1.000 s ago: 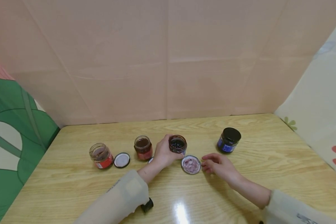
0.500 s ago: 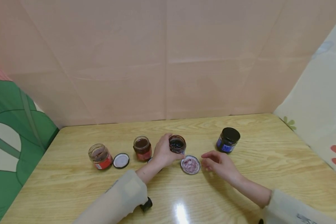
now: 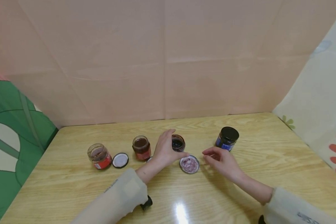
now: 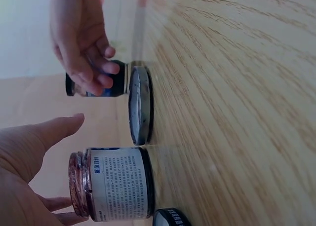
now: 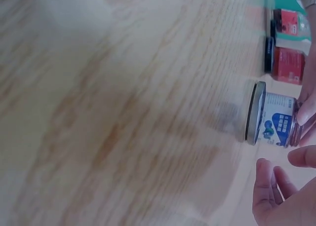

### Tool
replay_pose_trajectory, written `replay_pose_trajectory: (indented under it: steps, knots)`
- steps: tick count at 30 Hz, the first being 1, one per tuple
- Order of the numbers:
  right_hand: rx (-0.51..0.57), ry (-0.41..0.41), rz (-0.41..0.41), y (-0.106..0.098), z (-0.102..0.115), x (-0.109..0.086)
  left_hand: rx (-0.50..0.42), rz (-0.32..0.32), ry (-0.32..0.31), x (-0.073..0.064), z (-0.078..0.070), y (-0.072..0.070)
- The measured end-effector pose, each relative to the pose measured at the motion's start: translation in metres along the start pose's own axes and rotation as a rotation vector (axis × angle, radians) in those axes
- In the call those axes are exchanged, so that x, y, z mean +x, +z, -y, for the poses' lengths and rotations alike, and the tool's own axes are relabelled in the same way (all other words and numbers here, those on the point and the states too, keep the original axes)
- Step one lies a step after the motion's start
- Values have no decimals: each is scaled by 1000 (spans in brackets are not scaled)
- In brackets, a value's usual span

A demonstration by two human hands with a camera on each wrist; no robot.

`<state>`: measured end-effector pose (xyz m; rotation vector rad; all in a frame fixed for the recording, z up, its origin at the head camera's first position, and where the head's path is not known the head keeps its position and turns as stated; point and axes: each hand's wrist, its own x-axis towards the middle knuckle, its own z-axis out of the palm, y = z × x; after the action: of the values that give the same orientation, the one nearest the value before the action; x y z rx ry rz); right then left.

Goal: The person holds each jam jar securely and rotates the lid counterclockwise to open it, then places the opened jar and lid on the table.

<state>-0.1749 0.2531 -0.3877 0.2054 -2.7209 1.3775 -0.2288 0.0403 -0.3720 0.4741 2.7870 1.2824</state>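
Note:
A lidless glass jar of dark jam (image 3: pixel 179 143) with a white and blue label (image 5: pixel 277 121) stands upright on the table. My left hand (image 3: pixel 164 150) is spread beside its rim, the thumb (image 4: pixel 64 128) stretched out apart from the glass. In front of this jar lies an upturned lid (image 3: pixel 189 164), its inside smeared with purplish jam. Just right of the lid hovers my right hand (image 3: pixel 223 161), fingers loosely bent and nothing between them. Behind that hand stands a jar with a black lid on (image 3: pixel 227 138) and a blue label.
To the left stand two lidless jars with red labels, a nearer one (image 3: pixel 141 149) and a farther one (image 3: pixel 100 157). An upturned lid (image 3: pixel 120 160) lies between them. Another lid (image 4: pixel 170 218) is mostly hidden behind my left wrist in the head view. A pinkish sheet (image 3: pixel 114 62) hangs behind the table.
My left hand has let go of the jam jar, its fingers and thumb opening away from the rim. The right hand has shifted slightly upward, overlapping the black-lidded jar.

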Motion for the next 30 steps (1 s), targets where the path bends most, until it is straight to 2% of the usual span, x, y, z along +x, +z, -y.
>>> replay_pose_trajectory:
  steps: [4, 9, 12, 17, 24, 27, 30]
  knots:
    - [-86, -97, -34, -3, -1, 1, 48, 0, 9, -1, -7, -1]
    - [-217, -359, -120, -7, -4, 2, 82, 7, 27, -4, -17, -1]
    - [-281, -475, -157, -12, -5, 2, 107, 14, 39, -5, -21, 2]
    - [-402, -570, -190, -21, -5, 0, 161, 14, 66, -6, -30, 6]
    - [-563, -765, -268, -41, -9, 0, 155, 37, 84, -9, -41, 16]
    - [-602, -803, -299, -50, -10, 2, 150, 38, 88, -10, -44, 22]
    - [-613, -806, -330, -58, -12, 3, 153, 38, 94, -11, -48, 30]
